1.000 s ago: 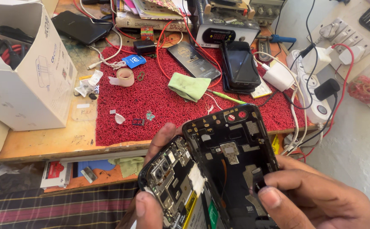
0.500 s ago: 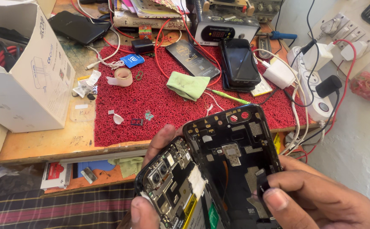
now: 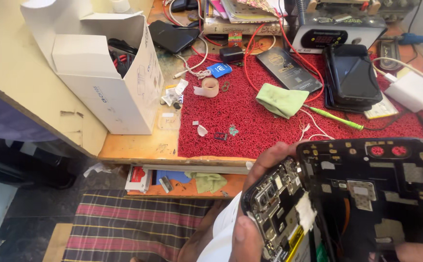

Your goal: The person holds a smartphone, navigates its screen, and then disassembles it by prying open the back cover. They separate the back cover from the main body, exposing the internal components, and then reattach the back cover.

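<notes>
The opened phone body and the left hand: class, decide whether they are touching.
Touching. The head view shows the left hand gripping the opened phone body, thumb pressed on its exposed circuit side and fingers wrapped behind its top edge.

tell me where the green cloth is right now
In the head view the green cloth lies crumpled on the red mat, centre-right on the bench, between the tape roll to its left and the green screwdriver on its right.

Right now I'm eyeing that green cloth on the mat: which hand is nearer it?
Left. The left hand is just below the green cloth; the right hand is at the bottom right corner.
</notes>
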